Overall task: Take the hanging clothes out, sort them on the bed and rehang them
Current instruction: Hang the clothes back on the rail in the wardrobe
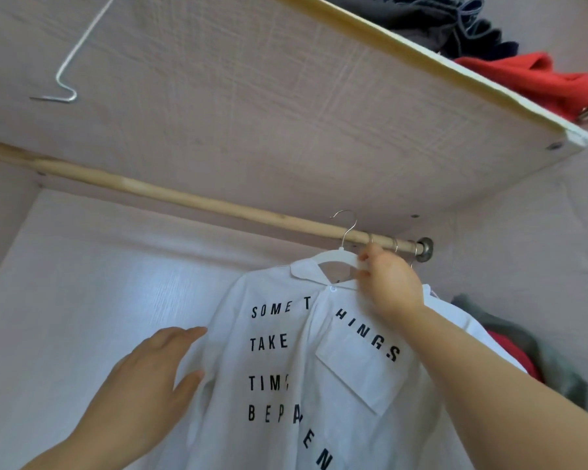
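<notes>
Where rod (184,198) ends, grip (392,283) holds hanger (336,258).

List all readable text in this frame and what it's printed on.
"SOME T" + "HINGS": top line, white shirt, split across the front opening.
"TAKE": second line, same shirt.
"TIM": third line, rest hidden by the overlapping front.
"BEPA": fourth line, rest hidden.
"EN": slanted letters at the bottom edge, rest cut off.
No text visible on the hanger or rail.
</notes>
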Demonstrator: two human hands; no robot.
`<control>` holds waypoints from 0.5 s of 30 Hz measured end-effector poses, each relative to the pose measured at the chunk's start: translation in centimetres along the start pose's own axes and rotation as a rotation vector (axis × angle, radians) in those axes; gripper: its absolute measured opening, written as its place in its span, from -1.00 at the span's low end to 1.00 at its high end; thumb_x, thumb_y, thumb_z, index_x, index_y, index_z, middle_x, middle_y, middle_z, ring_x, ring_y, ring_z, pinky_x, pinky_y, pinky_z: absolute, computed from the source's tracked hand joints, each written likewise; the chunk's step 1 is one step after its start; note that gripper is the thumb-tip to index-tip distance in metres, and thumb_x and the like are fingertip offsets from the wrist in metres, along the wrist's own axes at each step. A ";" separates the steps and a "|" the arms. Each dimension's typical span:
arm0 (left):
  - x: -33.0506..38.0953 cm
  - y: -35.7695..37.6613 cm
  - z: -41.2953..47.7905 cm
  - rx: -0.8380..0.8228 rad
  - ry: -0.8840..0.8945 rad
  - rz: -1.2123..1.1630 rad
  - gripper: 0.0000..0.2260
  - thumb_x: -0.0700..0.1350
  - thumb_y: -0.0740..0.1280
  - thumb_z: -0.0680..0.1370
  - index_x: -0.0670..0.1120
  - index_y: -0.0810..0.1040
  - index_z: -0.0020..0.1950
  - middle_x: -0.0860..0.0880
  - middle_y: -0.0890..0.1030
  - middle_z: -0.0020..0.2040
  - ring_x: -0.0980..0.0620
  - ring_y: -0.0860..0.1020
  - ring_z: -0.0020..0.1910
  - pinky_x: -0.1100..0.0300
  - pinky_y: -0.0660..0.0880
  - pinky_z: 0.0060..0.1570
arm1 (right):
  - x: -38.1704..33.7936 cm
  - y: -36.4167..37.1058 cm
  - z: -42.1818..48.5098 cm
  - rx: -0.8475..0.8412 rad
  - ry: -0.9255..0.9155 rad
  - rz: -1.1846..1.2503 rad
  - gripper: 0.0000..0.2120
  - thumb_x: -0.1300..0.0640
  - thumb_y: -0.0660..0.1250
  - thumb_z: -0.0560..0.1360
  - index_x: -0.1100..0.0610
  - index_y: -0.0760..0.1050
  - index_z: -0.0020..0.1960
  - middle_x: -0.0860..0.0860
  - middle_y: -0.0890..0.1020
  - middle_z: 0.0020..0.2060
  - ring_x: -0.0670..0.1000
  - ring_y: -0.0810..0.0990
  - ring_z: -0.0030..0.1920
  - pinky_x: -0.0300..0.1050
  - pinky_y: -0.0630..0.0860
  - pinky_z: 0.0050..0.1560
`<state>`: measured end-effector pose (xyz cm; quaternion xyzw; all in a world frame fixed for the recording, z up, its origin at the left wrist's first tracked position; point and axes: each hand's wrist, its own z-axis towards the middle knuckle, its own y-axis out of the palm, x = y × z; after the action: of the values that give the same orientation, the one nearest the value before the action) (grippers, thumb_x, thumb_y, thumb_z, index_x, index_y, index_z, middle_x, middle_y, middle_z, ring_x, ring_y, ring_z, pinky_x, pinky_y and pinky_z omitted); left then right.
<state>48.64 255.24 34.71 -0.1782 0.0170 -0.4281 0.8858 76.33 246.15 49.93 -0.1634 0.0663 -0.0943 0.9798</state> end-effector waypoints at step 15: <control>2.0 2.4 -1.2 -0.069 0.005 -0.009 -0.54 0.10 0.16 0.56 0.22 0.11 0.44 0.23 0.24 0.38 0.24 0.27 0.34 0.37 0.20 0.24 | 2.8 1.5 -2.9 0.027 -0.087 -0.007 -0.71 0.10 0.22 0.53 0.08 0.41 0.24 0.08 0.57 0.05 0.15 0.53 0.02 -0.12 0.29 -0.21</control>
<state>51.50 254.68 33.08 -0.2079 0.0331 -0.4317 0.8771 78.83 246.06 46.43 -0.1544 0.0220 -0.0913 0.9835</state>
